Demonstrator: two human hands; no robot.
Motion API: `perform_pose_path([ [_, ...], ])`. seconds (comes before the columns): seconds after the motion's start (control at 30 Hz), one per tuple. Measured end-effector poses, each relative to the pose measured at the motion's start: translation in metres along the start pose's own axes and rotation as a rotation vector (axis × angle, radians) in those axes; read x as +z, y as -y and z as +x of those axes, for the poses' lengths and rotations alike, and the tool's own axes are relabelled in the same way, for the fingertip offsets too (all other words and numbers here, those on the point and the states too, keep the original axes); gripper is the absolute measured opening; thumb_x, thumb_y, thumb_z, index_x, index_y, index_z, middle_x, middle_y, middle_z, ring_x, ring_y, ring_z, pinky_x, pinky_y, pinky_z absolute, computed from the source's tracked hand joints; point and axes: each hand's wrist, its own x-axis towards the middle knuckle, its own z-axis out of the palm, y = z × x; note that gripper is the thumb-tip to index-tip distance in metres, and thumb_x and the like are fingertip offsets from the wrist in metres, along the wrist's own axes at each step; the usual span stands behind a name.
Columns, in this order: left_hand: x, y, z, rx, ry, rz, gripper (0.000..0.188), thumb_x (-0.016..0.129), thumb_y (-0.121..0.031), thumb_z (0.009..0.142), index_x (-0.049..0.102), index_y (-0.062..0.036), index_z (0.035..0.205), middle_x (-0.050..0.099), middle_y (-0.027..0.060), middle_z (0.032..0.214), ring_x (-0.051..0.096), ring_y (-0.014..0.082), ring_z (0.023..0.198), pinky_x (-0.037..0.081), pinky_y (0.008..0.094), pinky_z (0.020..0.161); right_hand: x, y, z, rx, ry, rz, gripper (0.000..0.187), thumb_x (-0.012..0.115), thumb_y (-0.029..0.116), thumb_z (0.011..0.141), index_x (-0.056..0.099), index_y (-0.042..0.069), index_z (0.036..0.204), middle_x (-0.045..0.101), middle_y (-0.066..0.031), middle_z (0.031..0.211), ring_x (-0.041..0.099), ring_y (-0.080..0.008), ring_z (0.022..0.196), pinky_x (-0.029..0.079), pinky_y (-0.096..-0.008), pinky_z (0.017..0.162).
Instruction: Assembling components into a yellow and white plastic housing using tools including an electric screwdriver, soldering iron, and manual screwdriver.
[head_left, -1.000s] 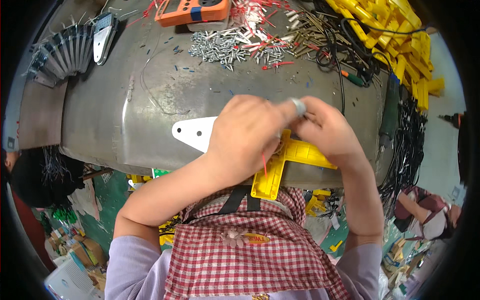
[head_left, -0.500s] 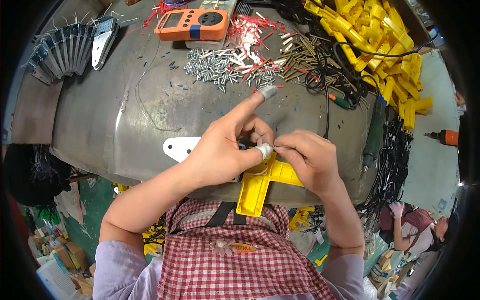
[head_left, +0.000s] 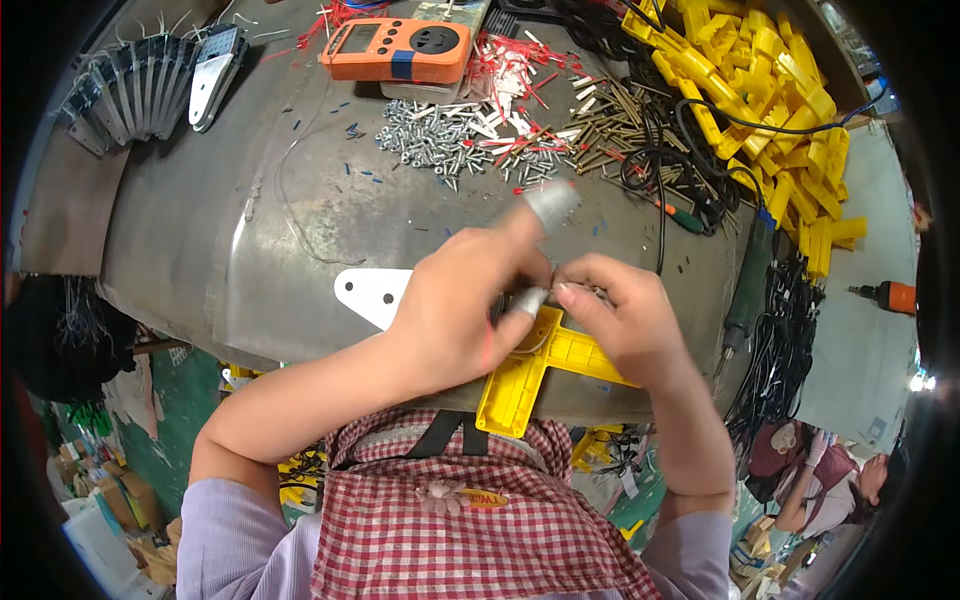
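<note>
My left hand (head_left: 455, 295) is closed in a pinch, its forefinger stretched upward and smeared by motion. Pale coverings wrap its forefinger and thumb tips. Close against it, my right hand (head_left: 625, 310) pinches thumb and forefinger together. What the two pinches hold is too small to make out. Right below them lies a yellow plastic housing (head_left: 512, 388) with hollow, ribbed arms, at the table's near edge; a thin pale wire curves inside it. A white metal plate with round holes (head_left: 365, 290) sticks out to the left from behind my left hand.
An orange multimeter (head_left: 400, 50) stands at the back, with piles of screws (head_left: 440, 140) and brass-coloured pins (head_left: 620, 120) before it. Yellow housings (head_left: 770, 100) heap up at the back right. White plates with wires (head_left: 215, 80) stand back left. A person (head_left: 830, 475) is at the lower right.
My left forefinger has swung slightly right and blurs. Both hands stay together over the yellow housing. The whole view has shifted slightly.
</note>
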Motion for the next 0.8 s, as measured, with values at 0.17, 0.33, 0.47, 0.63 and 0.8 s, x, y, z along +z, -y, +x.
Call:
perform_pose_path([
  [0.17, -0.005, -0.003, 0.01, -0.405, 0.019, -0.48, 0.081, 0.06, 0.003, 0.075, 0.02, -0.0036, 0.144, 0.057, 0.0043, 0.084, 0.054, 0.0104, 0.078, 0.043, 0.0266, 0.076, -0.001, 0.01, 0.001, -0.115, -0.017, -0.099, 0.013, 0.063, 0.012, 0.081, 0.059, 0.002, 0.089, 0.06, -0.0123, 0.076, 0.059, -0.0315, 0.072, 0.048, -0.037, 0.064],
  [0.33, -0.013, -0.009, 0.005, -0.439, 0.103, -0.514, 0.079, 0.062, 0.001, 0.076, 0.021, -0.0037, 0.144, 0.057, 0.0062, 0.089, 0.054, 0.0117, 0.086, 0.042, 0.0266, 0.081, 0.0, 0.013, 0.001, -0.334, -0.038, -0.395, 0.01, 0.062, 0.011, 0.082, 0.059, 0.003, 0.087, 0.06, -0.0112, 0.074, 0.06, -0.0288, 0.068, 0.047, -0.0365, 0.059],
  [0.47, -0.014, 0.003, -0.014, -0.188, 0.1, -0.155, 0.081, 0.069, -0.007, 0.075, 0.024, -0.0035, 0.143, 0.057, 0.0105, 0.101, 0.056, 0.0193, 0.096, 0.041, 0.0322, 0.09, 0.003, 0.01, 0.004, -0.002, 0.013, -0.089, 0.01, 0.062, 0.013, 0.083, 0.059, 0.003, 0.085, 0.059, -0.0116, 0.072, 0.06, -0.0253, 0.063, 0.047, -0.034, 0.058],
  [0.63, -0.021, -0.001, -0.036, 0.019, -0.048, 0.096, 0.06, 0.064, -0.008, 0.077, 0.043, -0.004, 0.133, 0.059, 0.0128, 0.107, 0.055, 0.0301, 0.1, 0.038, 0.0428, 0.094, 0.003, -0.002, 0.016, 0.068, 0.054, 0.013, 0.019, 0.061, 0.018, 0.084, 0.058, 0.0, 0.087, 0.06, -0.0132, 0.072, 0.06, -0.0211, 0.063, 0.048, -0.0311, 0.061],
  [0.8, -0.007, -0.004, -0.018, 0.191, -0.077, 0.211, 0.038, 0.062, 0.003, 0.061, 0.062, -0.0063, 0.098, 0.059, 0.0062, 0.087, 0.057, 0.0252, 0.085, 0.04, 0.0421, 0.082, 0.006, -0.018, 0.015, 0.075, -0.04, 0.292, 0.026, 0.068, 0.021, 0.078, 0.06, 0.0, 0.092, 0.061, -0.0118, 0.079, 0.059, -0.0171, 0.075, 0.046, -0.0302, 0.068],
])
